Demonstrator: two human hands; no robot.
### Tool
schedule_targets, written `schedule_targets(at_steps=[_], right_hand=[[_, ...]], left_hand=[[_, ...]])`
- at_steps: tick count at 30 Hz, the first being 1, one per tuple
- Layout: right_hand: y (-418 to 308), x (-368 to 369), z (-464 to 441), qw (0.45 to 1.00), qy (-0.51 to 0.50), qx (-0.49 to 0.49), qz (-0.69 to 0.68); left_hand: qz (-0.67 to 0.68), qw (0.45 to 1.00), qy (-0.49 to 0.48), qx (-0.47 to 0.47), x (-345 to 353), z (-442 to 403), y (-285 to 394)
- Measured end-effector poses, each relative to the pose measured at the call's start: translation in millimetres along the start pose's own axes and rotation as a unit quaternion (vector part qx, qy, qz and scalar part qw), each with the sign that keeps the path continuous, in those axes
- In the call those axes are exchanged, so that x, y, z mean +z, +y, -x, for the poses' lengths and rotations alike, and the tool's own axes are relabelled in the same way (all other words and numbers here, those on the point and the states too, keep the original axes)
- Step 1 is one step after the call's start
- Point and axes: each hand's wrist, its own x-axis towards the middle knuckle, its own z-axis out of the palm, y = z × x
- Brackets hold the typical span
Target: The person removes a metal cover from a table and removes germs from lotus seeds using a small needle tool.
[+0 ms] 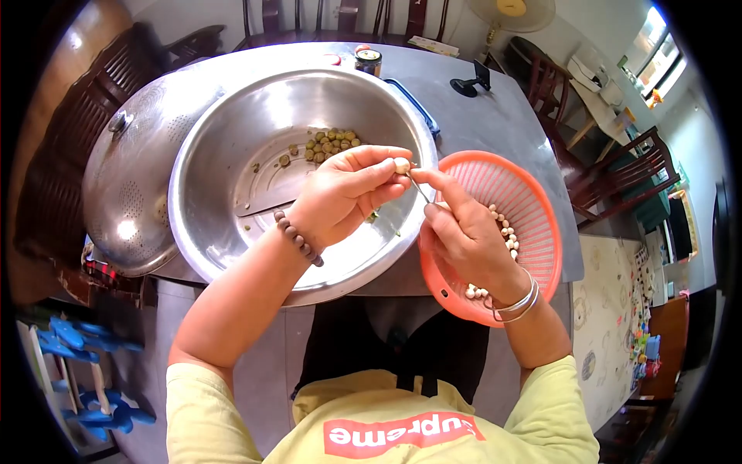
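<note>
My left hand [344,193], with a beaded bracelet on its wrist, pinches a small pale lotus seed [402,165] between thumb and fingers. My right hand [479,243] grips a slim metal tool [418,188], whose tip meets the seed; its exact kind is hard to make out. Beneath the left hand is a wide steel basin [220,147] holding a cluster of green-brown lotus seeds [331,145]. An orange plastic colander [533,201] sits under the right hand, with several white peeled seeds [506,232] inside, partly hidden by that hand.
A perforated steel lid [139,170] with a knob leans left of the basin. On the grey table [464,124] stand a jar [368,60] and a black phone stand [471,81]. Wooden chairs [622,185] surround the table; a fan [506,11] is behind.
</note>
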Motion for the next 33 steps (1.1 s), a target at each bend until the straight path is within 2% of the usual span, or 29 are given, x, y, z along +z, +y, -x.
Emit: schedule_targets(at_steps=[19,25,28,33], right_hand=[[2,-3,0,1.000,-0.004,-0.010,0.009],[3,-3,0,0.999,-0.005,-0.010,0.039],[6,-3,1,1.000,-0.014,-0.001,0.001],[1,-1,7,0.997,-0.015,0.014,-0.075]], left_hand=[[-0.036,0.999,0.004,-0.021,2,-3,-3],[-0.057,0.997,0.043,-0.009,8,-1,-5],[-0.190,0.980,0.023,0.054,12,0,-6],[-0.314,0.942,0.024,0.114,20,2,-8]])
